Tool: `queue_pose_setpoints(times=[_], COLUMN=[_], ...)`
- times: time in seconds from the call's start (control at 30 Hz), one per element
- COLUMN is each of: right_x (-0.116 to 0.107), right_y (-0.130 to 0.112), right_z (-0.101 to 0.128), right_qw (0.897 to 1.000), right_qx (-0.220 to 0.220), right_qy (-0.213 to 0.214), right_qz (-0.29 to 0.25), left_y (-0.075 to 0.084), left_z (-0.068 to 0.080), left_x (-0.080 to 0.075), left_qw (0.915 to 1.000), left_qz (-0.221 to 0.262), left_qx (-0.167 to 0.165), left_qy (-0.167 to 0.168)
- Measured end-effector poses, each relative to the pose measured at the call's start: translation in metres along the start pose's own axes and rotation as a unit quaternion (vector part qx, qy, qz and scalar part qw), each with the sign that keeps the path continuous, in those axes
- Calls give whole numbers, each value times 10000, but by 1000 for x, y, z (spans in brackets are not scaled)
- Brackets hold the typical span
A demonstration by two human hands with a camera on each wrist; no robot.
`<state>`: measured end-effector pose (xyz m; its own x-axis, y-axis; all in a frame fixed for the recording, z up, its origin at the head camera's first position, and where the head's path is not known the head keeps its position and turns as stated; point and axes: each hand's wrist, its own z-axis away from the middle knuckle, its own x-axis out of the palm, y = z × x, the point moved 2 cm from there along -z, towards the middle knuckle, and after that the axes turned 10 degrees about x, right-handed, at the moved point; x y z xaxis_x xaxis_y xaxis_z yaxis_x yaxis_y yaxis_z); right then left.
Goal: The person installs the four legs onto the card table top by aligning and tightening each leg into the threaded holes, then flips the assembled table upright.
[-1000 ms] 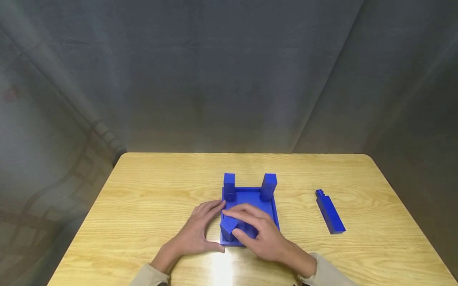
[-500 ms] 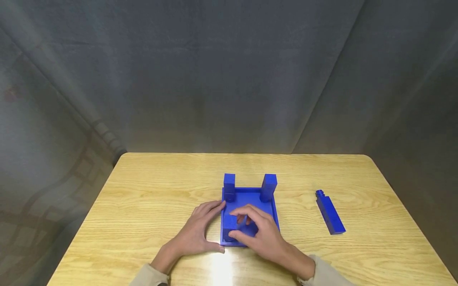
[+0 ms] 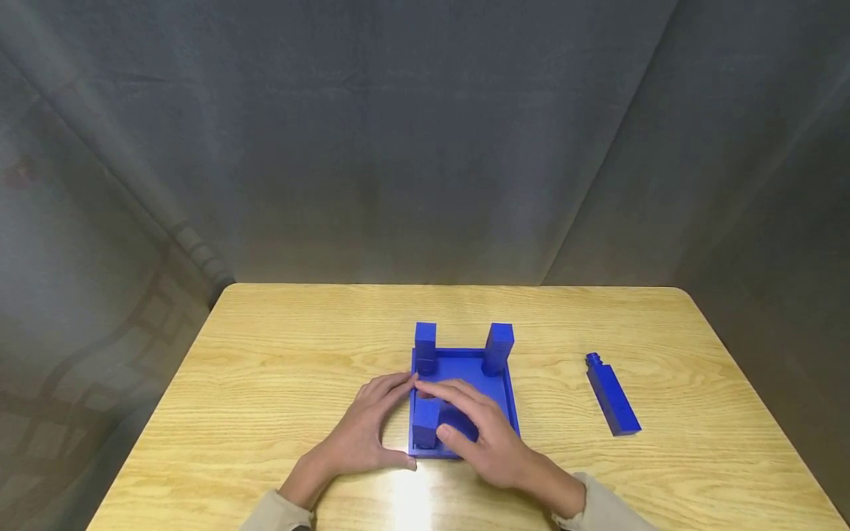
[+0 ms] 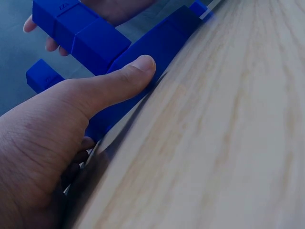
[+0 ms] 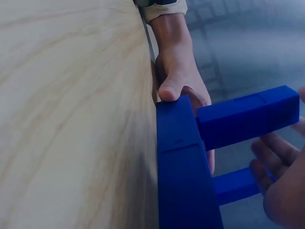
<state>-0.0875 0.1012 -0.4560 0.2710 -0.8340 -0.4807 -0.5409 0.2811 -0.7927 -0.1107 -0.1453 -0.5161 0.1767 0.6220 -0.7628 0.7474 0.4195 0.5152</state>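
Observation:
A blue square tray (image 3: 510, 394) lies on the wooden table (image 3: 279, 369) with two blue posts standing in its far corners (image 3: 426, 345) (image 3: 499, 346). A third blue post (image 3: 425, 426) stands upright in the near left corner. My right hand (image 3: 434, 409) grips this post, thumb in front and fingers over the top. In the right wrist view the post (image 5: 248, 114) juts from the tray (image 5: 183, 167). My left hand (image 3: 403, 420) rests beside the tray, with its thumb (image 4: 119, 81) and straight fingers pressing the left wall (image 4: 157, 43).
A fourth blue post (image 3: 612, 393) with a small peg on its far end lies flat on the table to the right of the tray. A grey curtain hangs behind the table. The table's edges are rounded.
The near left post was tilted in my right hand a second ago and now stands upright in the tray's corner. My left hand has stayed against the tray.

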Motion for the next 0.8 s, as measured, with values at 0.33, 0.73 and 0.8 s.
queue_pose_setpoints(times=[0.33,0.73,0.8], right_x=[0,1,1], right_y=[0,2,2], right_z=[-1,0,0], right_qw=[9995,9990,9990], right_qx=[-97,158,177], right_qy=[-262,258,317], right_qz=[-125,-315,-259], left_y=[-2,-1,0], left_z=[1,0,0], left_x=[1,0,0], left_qw=[10000,10000,10000], left_qz=[34,-19,1], left_qx=[1,2,-27], left_qy=[6,-9,-32])
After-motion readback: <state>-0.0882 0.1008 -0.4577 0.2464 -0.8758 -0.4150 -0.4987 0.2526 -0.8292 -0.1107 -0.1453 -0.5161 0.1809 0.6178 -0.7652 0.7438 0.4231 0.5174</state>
